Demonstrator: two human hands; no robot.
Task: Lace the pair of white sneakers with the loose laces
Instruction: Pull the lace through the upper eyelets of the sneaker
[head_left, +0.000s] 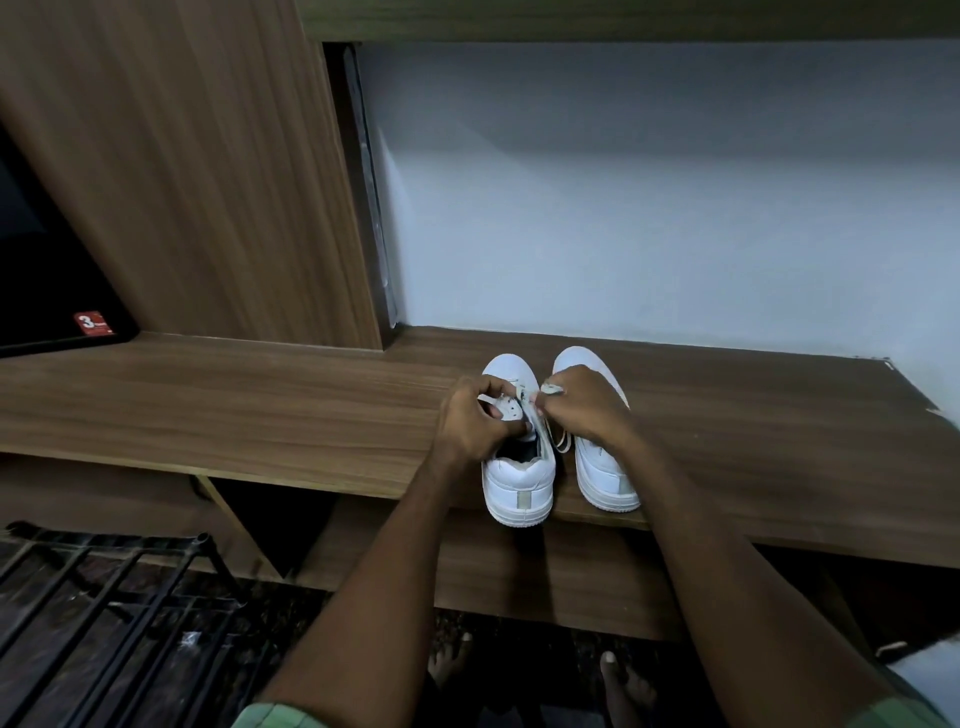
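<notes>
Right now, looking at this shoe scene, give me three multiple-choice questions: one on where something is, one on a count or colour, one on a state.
1. Where do the sneakers stand?
A. on the floor
B. on the wooden shelf
C. on the metal rack

2. How many white sneakers show?
A. one
B. two
C. three

3. What is the left hand doing?
A. hanging idle
B. lying flat on the shelf
C. holding the left sneaker at its eyelets

Answers:
1 B: both soles rest on the wooden shelf, heels toward the person.
2 B: the left sneaker and the right sneaker stand side by side.
3 C: the left hand curls its fingers over that shoe's opening, while the right hand pinches a lace.
</notes>
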